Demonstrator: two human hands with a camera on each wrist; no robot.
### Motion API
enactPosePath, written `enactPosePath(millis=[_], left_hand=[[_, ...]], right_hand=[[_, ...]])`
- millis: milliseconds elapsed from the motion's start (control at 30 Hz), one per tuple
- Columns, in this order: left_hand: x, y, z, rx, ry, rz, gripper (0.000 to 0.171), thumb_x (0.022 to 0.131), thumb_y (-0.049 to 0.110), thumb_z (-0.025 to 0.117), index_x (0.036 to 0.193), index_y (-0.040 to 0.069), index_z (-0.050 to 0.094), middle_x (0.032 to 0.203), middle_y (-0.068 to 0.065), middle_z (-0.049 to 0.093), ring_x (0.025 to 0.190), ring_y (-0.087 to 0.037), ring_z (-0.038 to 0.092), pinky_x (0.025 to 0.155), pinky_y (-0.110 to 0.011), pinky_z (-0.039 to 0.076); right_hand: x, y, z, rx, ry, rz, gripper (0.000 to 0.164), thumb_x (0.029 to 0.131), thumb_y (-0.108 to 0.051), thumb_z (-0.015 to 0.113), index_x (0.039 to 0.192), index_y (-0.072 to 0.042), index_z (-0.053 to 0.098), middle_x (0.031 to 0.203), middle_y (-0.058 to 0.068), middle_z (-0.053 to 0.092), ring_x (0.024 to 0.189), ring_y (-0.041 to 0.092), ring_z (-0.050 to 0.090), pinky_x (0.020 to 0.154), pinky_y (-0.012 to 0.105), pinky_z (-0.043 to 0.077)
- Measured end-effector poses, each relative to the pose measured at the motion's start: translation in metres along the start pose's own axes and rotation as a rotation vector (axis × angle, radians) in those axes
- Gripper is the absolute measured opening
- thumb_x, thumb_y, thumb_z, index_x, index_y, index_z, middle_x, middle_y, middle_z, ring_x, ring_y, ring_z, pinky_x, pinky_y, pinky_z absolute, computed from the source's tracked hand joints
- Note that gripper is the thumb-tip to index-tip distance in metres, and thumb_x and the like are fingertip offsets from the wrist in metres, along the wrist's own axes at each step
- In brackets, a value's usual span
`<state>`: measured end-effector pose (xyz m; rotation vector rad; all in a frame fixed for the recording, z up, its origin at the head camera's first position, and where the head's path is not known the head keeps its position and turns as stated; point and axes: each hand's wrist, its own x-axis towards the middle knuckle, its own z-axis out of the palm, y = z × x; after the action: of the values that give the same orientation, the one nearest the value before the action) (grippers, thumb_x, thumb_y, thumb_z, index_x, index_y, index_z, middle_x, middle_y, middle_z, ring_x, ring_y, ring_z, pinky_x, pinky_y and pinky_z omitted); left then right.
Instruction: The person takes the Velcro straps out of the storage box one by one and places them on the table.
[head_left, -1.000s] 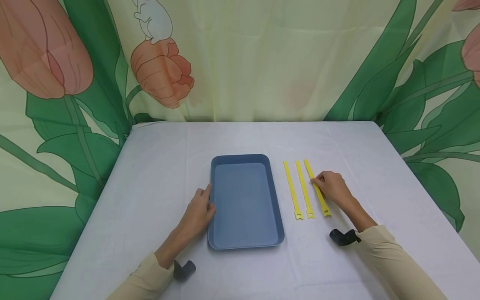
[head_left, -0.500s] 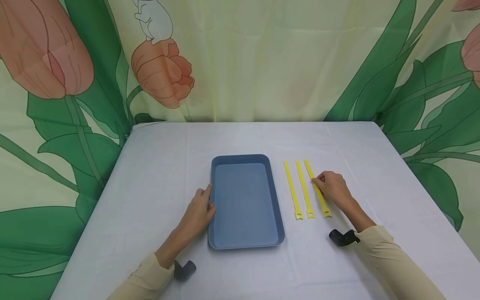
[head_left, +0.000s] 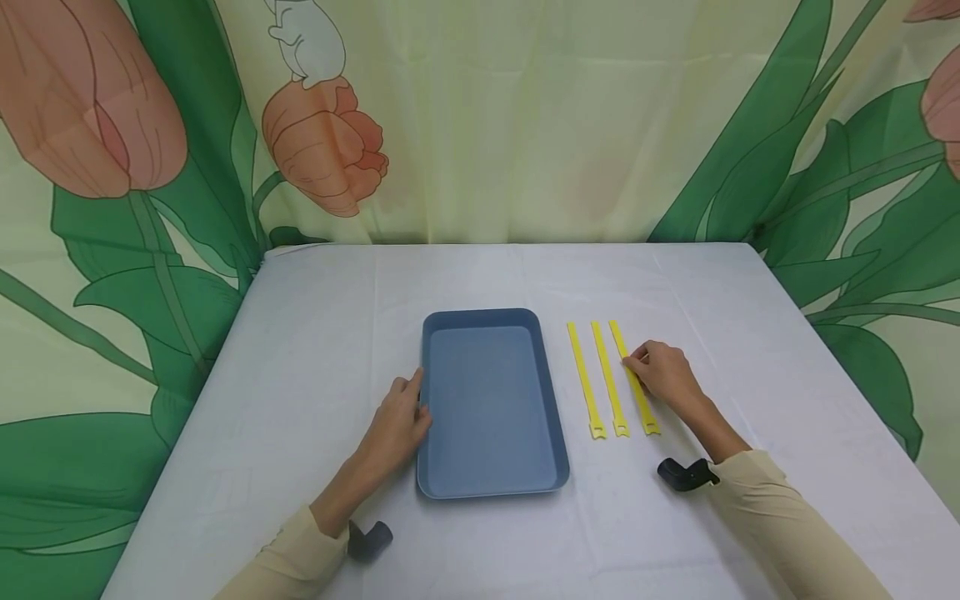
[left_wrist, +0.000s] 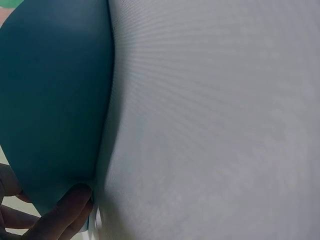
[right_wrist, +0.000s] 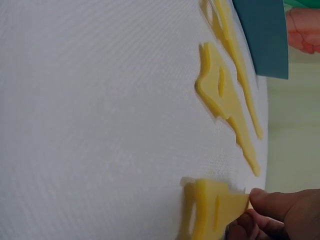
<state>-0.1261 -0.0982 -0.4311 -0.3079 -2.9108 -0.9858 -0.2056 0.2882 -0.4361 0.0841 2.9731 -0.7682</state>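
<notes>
A blue rectangular tray (head_left: 492, 408) lies on the table. My left hand (head_left: 393, 421) holds its left wall, thumb at the rim. In the left wrist view, fingertips (left_wrist: 75, 200) press the tray's outer wall (left_wrist: 55, 100). To the tray's right lie three yellow cable tie straps with slotted heads facing me. My right hand (head_left: 663, 371) pinches the rightmost strap (head_left: 647, 412) near its middle. In the right wrist view, that strap's head (right_wrist: 212, 207) appears slightly raised, casting a shadow. The middle strap (head_left: 610, 379) and left strap (head_left: 582, 379) lie flat, apart from the hand.
A white cloth covers the table (head_left: 322, 333). Behind it hangs a curtain (head_left: 510, 125) printed with tulips and leaves. Black wrist-worn devices (head_left: 686, 475) sit at both cuffs, close above the cloth.
The head of the rightmost strap has shifted very slightly left, while my right hand keeps its pinch. The left hand, the tray and the other straps stay where they were.
</notes>
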Motion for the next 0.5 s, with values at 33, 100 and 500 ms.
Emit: enactPosePath(millis=[33, 100, 500], left_hand=[[0.0001, -0.0002, 0.0001, -0.003, 0.0, 0.001, 0.059, 0.083, -0.003, 0.061, 0.136, -0.013, 0.037, 0.101, -0.02, 0.052, 0.071, -0.015, 0.051, 0.058, -0.024, 0.047], [0.0003, -0.0005, 0.0002, -0.007, 0.002, 0.002, 0.059, 0.083, -0.003, 0.061, 0.136, -0.013, 0.038, 0.101, -0.02, 0.052, 0.071, -0.016, 0.051, 0.058, -0.024, 0.047], [0.0029, -0.0038, -0.0041, -0.024, -0.002, -0.018, 0.057, 0.085, 0.002, 0.059, 0.135, -0.012, 0.039, 0.096, -0.017, 0.053, 0.071, -0.015, 0.052, 0.057, -0.024, 0.047]], right_hand=[[-0.0001, -0.0001, 0.0, 0.002, -0.001, 0.002, 0.025, 0.091, -0.016, 0.06, 0.095, 0.009, 0.058, 0.07, 0.011, 0.057, 0.053, 0.018, 0.051, 0.047, 0.029, 0.043], [-0.0005, -0.0001, -0.0003, 0.003, -0.003, 0.001, 0.026, 0.091, -0.016, 0.06, 0.095, 0.009, 0.058, 0.07, 0.012, 0.057, 0.053, 0.018, 0.051, 0.048, 0.029, 0.044], [-0.0021, 0.0, -0.0029, -0.004, 0.009, -0.018, 0.027, 0.091, -0.017, 0.06, 0.096, 0.009, 0.058, 0.072, 0.012, 0.059, 0.057, 0.019, 0.052, 0.05, 0.029, 0.044]])
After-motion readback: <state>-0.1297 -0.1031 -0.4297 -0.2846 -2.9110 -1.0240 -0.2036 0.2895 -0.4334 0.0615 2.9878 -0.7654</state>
